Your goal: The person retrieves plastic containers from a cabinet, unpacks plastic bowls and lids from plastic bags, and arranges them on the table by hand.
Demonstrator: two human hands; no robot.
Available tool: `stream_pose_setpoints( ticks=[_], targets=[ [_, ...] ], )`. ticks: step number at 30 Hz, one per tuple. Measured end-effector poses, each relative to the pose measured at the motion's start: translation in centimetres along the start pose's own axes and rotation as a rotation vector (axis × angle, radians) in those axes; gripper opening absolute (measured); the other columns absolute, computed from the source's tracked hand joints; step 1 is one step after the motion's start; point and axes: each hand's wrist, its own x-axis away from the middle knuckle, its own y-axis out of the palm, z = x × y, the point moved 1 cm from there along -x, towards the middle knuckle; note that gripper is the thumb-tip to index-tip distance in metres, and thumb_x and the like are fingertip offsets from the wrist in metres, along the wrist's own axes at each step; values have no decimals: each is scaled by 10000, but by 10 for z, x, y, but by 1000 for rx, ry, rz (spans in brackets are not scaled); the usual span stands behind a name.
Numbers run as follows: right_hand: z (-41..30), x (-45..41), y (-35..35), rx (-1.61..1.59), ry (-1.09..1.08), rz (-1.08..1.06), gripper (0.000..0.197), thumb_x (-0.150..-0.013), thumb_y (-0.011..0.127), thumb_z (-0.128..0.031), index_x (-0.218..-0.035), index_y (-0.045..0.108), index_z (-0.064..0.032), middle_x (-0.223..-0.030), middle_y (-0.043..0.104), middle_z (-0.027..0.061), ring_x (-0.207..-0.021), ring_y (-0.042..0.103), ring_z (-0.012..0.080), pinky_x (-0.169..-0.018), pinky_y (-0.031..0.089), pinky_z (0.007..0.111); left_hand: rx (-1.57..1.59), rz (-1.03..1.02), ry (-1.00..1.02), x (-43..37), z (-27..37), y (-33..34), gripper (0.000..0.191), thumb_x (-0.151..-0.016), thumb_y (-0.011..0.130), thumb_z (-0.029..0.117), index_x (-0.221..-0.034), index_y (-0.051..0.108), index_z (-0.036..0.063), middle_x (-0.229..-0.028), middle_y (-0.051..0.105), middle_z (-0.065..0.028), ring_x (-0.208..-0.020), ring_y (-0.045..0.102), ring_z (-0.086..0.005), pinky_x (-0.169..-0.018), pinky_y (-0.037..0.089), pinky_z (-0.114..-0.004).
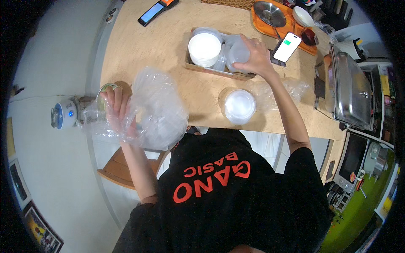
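Observation:
My left hand (118, 102) has its fingers curled in a clear plastic bag (163, 110) that spreads over the table's front left edge. White or translucent contents show dimly through the film. Beside those fingers, partly hidden, is a round-rimmed glass vessel (102, 91). My right hand (258, 57) spans a stack of translucent plastic tubs (239, 53), thumb and fingers on either side of it. That stack lies in a low cardboard box (210, 70), next to a stack of white round bowls (205, 49). Nearer my body stands a covered round plastic container (239, 106).
Crumpled clear film (288, 91) lies under my right forearm. A phone (287, 46) leans on a stand, with a wooden tray (292, 30) of dishes behind. A handheld terminal (155, 12) is at the back left. To the right stands a lidded steel chafing dish (352, 90).

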Motion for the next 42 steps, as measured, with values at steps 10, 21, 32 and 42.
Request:
stream_pose_setpoints(
  ticks=[10,21,32,42],
  targets=[
    [8,10,-13,-60,-133,107,1014,-515,788,-444,-1385,433,-62,-1168,533,241,-1073,529,396,-916,436,476,760,-673,-56,2,0,-3,284,-973,508,310,-1150,515,88,-1155,559,-67,-1145,519,-280,-1045,363,-588],
    [-117,110,29,-385,-128,-58,1092,-507,839,-373,-1429,337,-73,-1238,475,223,-1165,449,394,-1001,351,503,773,-361,-135,0,19,-3,22,-901,535,104,-908,545,122,-811,557,5,-799,602,-208,-1161,92,-608],
    [-174,77,-150,-511,-299,259,369,-739,570,31,-1107,593,44,-1106,606,200,-1055,580,300,-929,447,391,707,-672,-95,-5,11,-4,101,-944,514,173,-990,558,94,-1021,596,-32,-1028,572,-199,-1129,262,-513],
    [-267,-9,-69,89,-689,-750,480,-958,434,-384,-1317,496,-72,-1366,451,235,-1253,449,374,-1041,348,423,161,-992,199,-43,25,14,233,-955,555,273,-1043,612,65,-1256,578,-84,-1214,497,-177,-1024,377,-325]
  ],
)
